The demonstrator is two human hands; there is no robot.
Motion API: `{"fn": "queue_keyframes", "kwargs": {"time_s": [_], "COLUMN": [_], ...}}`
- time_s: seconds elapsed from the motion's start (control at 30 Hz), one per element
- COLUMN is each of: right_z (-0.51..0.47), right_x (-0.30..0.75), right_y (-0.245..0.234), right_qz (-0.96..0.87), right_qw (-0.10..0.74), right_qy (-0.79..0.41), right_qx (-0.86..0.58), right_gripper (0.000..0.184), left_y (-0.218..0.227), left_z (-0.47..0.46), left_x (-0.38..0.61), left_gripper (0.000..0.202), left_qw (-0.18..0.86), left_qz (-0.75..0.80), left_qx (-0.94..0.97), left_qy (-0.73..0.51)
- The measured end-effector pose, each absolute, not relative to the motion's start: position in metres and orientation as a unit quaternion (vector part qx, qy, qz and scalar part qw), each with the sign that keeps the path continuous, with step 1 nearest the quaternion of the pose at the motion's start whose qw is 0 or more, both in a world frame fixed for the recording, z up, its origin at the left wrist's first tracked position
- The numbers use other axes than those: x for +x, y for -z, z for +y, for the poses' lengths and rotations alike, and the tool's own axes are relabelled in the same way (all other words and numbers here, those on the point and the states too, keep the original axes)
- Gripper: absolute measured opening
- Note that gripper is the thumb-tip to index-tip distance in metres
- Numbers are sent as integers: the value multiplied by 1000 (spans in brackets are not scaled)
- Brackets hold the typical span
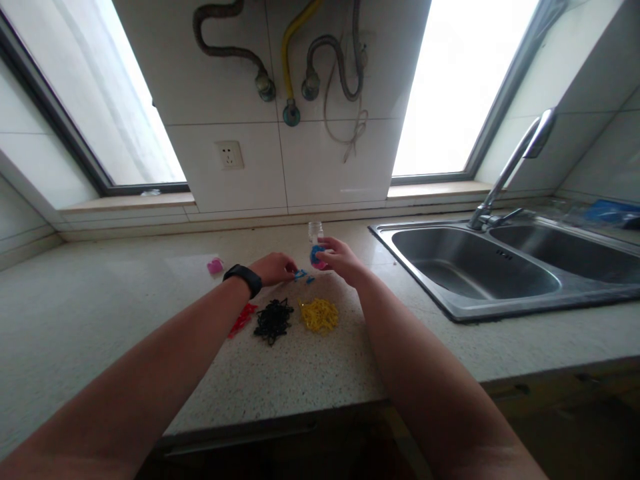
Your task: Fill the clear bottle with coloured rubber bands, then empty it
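Note:
My right hand [341,259] is wrapped round a small clear bottle [315,231], its open neck pointing up. Blue bits [315,254] show inside, with pink at the bottom. Just to the left, my left hand [276,268] pinches at small blue pieces [300,274] on the counter. One more blue piece [311,280] lies between the hands. Nearer me are a pile of black pieces [273,321], a pile of yellow pieces [319,315] and a red pile [243,320], partly hidden by my left forearm.
A pink object [215,266], perhaps a cap, lies left on the speckled counter [125,287]. To the right is a double steel sink [465,310] with a faucet [515,160]. Hoses [295,33] and a socket [230,155] are on the wall behind.

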State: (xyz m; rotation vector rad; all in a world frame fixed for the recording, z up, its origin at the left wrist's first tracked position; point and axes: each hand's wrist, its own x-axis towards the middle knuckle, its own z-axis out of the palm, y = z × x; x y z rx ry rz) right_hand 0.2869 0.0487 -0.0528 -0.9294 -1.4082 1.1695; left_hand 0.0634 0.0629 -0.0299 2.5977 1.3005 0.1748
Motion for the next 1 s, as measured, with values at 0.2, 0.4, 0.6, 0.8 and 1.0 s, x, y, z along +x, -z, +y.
{"fn": "queue_keyframes", "kwargs": {"time_s": [0.2, 0.4, 0.6, 0.8, 1.0], "right_z": [48, 52, 50, 48, 49], "right_x": [285, 287, 286, 285, 285], "right_y": [53, 56, 54, 53, 53], "right_qz": [-599, -601, -601, -606, -603], "right_qw": [508, 506, 505, 507, 508], "right_qy": [-478, -478, -478, -473, -474], "right_qx": [-394, -393, -394, -391, -392], "right_gripper": [48, 48, 47, 47, 48], "left_y": [30, 22, 23, 31, 28], "left_z": [60, 59, 66, 61, 54], "left_x": [69, 64, 60, 72, 75], "left_gripper": [23, 24, 28, 29, 27], "left_qw": [57, 52, 105, 91, 42], "left_qz": [474, 481, 494, 482, 487], "left_qx": [878, 874, 857, 868, 871], "left_qy": [-48, -44, -103, -84, -53]}}
